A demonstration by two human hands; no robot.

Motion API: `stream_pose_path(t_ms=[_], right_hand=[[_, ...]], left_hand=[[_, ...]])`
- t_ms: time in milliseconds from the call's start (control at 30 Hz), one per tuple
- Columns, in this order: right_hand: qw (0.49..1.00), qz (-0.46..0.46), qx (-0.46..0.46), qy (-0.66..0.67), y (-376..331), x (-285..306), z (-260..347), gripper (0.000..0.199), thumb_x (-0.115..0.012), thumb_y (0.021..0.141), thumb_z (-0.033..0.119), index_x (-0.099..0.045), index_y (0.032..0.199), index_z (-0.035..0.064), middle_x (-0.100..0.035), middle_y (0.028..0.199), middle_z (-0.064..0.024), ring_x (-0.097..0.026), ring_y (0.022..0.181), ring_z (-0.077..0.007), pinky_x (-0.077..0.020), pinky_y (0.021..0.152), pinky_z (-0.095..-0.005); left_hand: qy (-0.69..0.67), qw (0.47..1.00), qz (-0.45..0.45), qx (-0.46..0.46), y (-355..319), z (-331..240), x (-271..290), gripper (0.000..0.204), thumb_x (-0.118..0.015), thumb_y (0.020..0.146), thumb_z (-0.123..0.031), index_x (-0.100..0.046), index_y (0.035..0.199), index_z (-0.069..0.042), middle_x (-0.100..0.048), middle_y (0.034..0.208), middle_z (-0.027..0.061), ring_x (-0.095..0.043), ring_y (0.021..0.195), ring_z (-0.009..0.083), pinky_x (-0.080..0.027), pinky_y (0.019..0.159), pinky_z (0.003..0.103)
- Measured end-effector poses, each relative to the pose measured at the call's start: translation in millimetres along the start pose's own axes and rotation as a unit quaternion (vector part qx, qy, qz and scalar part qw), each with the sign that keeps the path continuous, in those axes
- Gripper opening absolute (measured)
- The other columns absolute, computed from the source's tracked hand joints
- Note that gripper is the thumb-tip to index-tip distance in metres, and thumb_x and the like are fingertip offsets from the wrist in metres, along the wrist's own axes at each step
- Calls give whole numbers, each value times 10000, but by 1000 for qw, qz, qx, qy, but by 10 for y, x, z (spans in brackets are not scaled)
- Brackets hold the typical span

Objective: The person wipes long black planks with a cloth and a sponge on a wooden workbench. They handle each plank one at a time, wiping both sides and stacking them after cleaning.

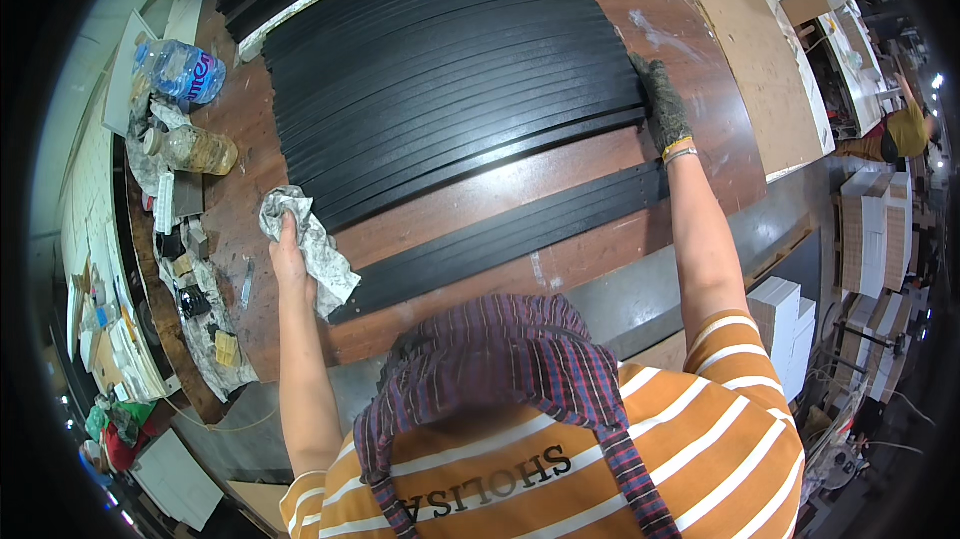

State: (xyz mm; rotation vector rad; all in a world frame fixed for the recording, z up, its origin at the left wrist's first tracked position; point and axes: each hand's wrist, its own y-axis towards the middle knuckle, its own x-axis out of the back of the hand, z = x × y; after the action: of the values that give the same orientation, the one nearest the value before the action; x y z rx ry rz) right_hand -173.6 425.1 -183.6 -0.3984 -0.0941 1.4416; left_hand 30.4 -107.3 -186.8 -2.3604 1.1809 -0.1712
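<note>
Blue lettered label [207,81] wraps the bottle [172,66] near black strips [430,79].

Wkshp, stained bench [722,104], many blk strips [450,69], co-worker [907,129] in bkgd

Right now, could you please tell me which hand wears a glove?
The right hand, at the ends of the black strips; the left hand, holding a crumpled cloth, is bare.
</note>
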Motion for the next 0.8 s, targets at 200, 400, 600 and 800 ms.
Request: stream_pose_path(t_ms=[200, 400, 600, 800], right_hand=[[996, -61, 59, -6, 204, 212, -132, 513, -485, 1044, 436, -592, 1385, 68, -585, 1407, -90, -521, 1294, -198, -342, 1129, -331], [907, -3, 124, -402, -541, 392, 192, 474, -749, 874, 305, -672, 1212, -17, -673, 1252, -124, -630, 1128, -192, -482, 981, -317], [758, 144, 211, -600, -1329, -100, 18, 385, -771, 812, 338, -723, 1119, 112, -708, 1117, -94, -643, 1100, -272, -503, 956, -383], [765, 246, 109, -586, -1096, -365, -111, 341, -734, 834, 390, -755, 1038, 118, -708, 1087, -97, -647, 1048, -289, -503, 938, -402]], left_hand=[[-39, 999, 6, -18, -19, -14, 132, 343, -620, 1000, -301, -630, 1127, 18, -686, 905, 103, -690, 705, 228, -597, 613, 387], [-2, 985, -130, -113, -228, -141, 718, 353, -633, 994, -233, -619, 1179, 67, -707, 1052, 142, -718, 854, 229, -601, 728, 379], [-46, 973, -145, -175, -462, -346, 981, 380, -640, 994, -242, -599, 1234, 49, -685, 1092, 127, -691, 894, 213, -581, 772, 356], [-6, 974, -54, -219, -533, -341, 747, 323, -638, 993, -185, -613, 1224, 39, -691, 1088, 120, -694, 897, 200, -580, 768, 339]])
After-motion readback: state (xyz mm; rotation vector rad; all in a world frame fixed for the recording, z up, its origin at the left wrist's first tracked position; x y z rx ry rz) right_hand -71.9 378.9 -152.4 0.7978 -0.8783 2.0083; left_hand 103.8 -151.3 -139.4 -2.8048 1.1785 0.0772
